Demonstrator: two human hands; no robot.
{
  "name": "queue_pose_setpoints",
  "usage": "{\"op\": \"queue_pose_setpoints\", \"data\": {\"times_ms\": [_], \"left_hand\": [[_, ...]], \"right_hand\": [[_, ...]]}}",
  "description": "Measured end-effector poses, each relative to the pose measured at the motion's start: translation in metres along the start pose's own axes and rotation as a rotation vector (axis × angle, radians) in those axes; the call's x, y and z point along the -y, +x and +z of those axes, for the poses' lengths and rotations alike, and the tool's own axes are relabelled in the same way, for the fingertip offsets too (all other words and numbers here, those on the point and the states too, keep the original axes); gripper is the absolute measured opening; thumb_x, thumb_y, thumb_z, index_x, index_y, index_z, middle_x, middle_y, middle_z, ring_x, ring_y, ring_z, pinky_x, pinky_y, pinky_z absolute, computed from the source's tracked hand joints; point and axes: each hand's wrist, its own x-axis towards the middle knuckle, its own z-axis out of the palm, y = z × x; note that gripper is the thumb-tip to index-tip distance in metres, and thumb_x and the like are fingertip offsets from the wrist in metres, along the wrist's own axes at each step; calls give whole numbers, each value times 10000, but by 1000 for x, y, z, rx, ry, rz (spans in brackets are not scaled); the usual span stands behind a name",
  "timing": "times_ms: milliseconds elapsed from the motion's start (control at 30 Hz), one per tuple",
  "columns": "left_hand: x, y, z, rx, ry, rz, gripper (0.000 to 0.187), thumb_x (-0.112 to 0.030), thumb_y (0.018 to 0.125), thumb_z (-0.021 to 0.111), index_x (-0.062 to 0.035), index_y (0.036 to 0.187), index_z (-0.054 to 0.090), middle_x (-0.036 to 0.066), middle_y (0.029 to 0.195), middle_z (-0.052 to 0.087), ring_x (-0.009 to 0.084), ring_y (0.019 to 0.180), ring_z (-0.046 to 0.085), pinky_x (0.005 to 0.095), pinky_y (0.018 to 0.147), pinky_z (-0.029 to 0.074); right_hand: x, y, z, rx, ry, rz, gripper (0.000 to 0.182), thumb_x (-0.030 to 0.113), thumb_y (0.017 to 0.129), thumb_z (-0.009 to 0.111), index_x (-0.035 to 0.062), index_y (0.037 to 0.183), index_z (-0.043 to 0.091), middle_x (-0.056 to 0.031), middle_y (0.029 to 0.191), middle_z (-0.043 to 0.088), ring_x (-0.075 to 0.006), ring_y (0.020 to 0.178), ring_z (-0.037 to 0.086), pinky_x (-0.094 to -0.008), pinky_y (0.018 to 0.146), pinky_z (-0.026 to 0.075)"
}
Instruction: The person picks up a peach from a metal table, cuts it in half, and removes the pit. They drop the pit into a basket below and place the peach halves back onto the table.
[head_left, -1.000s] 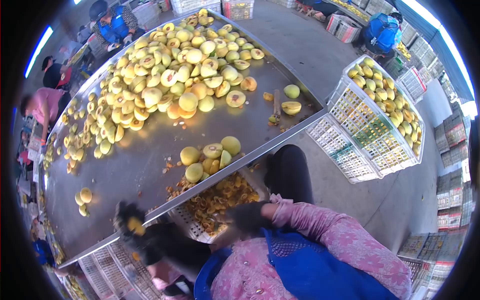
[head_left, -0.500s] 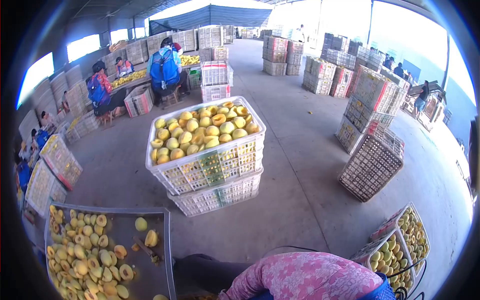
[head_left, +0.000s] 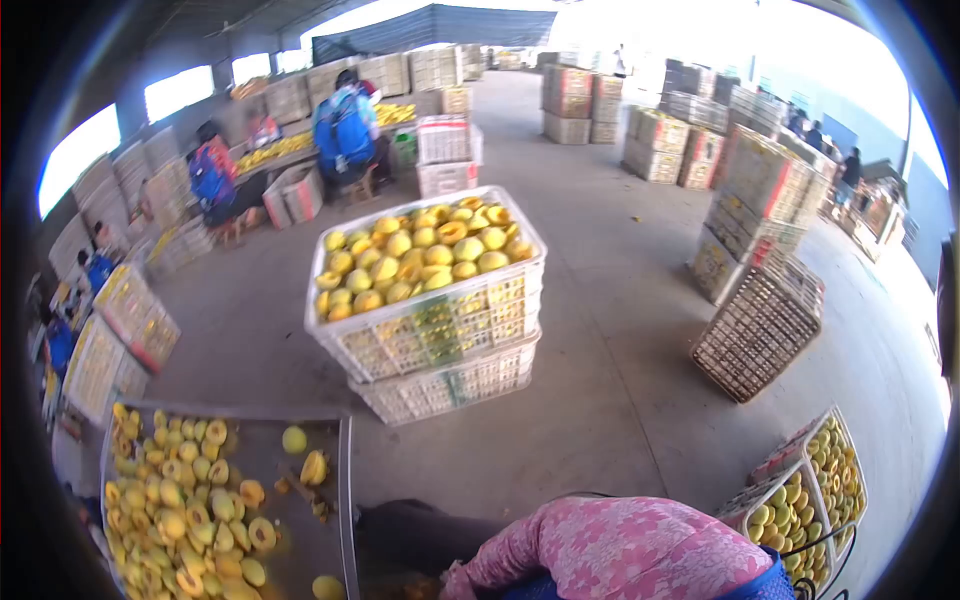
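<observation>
Neither of my hands can be made out. A pink floral sleeve crosses the bottom of the view, its cuff at the lower edge beside a small, dim orange-brown patch that is too unclear to name. Left of it stands a metal tray with many yellow-green halved fruits heaped on its left side. Near its right side lie a whole green fruit, a cut fruit and a brownish, stick-like object. Another fruit lies in the tray's lower right corner.
Ahead stand two stacked white crates, the upper full of halved fruit. Fruit-filled crates sit at lower right. A tilted brown crate leans by stacks at right. People with blue backpacks sit at a fruit-covered table behind.
The whole scene has shifted slightly right in view. The fruit in the tray's lower right corner now shows more fully. The sleeve's cuff end has moved slightly.
</observation>
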Motion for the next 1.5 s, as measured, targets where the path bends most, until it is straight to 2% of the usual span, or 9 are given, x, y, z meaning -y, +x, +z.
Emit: {"op": "queue_pose_setpoints", "data": {"times_ms": [200,333,367,467,733,1100,1167,1400,1500], "left_hand": [[0,-71,-60,-69,-933,-24,615,-393,858,450,-21,1343,383,263,1308,424,355,1183,425,464,1045,278],[4,-85,-50,-103,-1059,-14,567,-350,860,463,21,1287,429,198,1251,508,323,1124,501,453,1001,360],[6,-89,-51,-137,-1056,26,567,-350,860,463,21,1287,429,198,1251,508,323,1124,501,453,1001,360],[17,-96,-47,-232,-399,160,481,-282,860,508,28,1227,485,174,1216,538,308,1108,518,442,977,392],[4,-134,-31,-302,843,584,363,-40,731,621,4,1087,563,143,1072,584,306,993,567,360,863,453],[40,-139,-9,-532,-177,251,298,-128,709,588,-19,986,602,169,974,586,352,928,561,394,786,450],[48,-141,-26,-412,1096,656,327,-70,669,578,-2,987,613,174,997,595,348,953,560,375,822,453],[54,-134,-21,-461,999,564,290,-71,686,579,3,964,619,166,971,603,330,939,573,360,810,459],[43,-127,-23,-468,-863,51,343,-89,800,588,-3,1129,543,116,1039,606,226,964,595,276,802,479]], "right_hand": [[99,-20,-89,96,890,121,503,271,870,585,35,1288,433,-100,1159,514,-148,779,580,-309,658,496],[102,-3,-81,-408,248,-636,407,257,878,572,68,1229,489,-58,975,593,-109,720,578,-290,596,489],[125,1,-94,-276,634,-235,392,226,865,576,54,1209,499,-80,1015,585,-136,786,581,-295,621,490],[135,20,-98,-152,782,193,372,165,845,577,33,1186,511,-111,1113,551,-196,925,564,-311,687,488],[122,70,-62,-416,-474,-405,314,85,849,508,34,1158,523,-133,1156,520,-246,988,531,-339,801,455],[126,72,-61,-294,313,-140,226,72,827,524,6,1037,573,-192,943,602,-332,899,589,-381,760,466],[124,73,-57,-366,264,-207,210,76,824,527,3,1012,583,-200,909,608,-338,889,592,-386,746,465],[127,72,-45,-384,235,-234,220,118,838,542,19,1032,578,-189,887,616,-327,882,598,-396,744,459],[139,60,-43,-425,376,-269,270,148,832,571,24,1073,563,-187,897,610,-331,877,597,-399,742,456]]}}
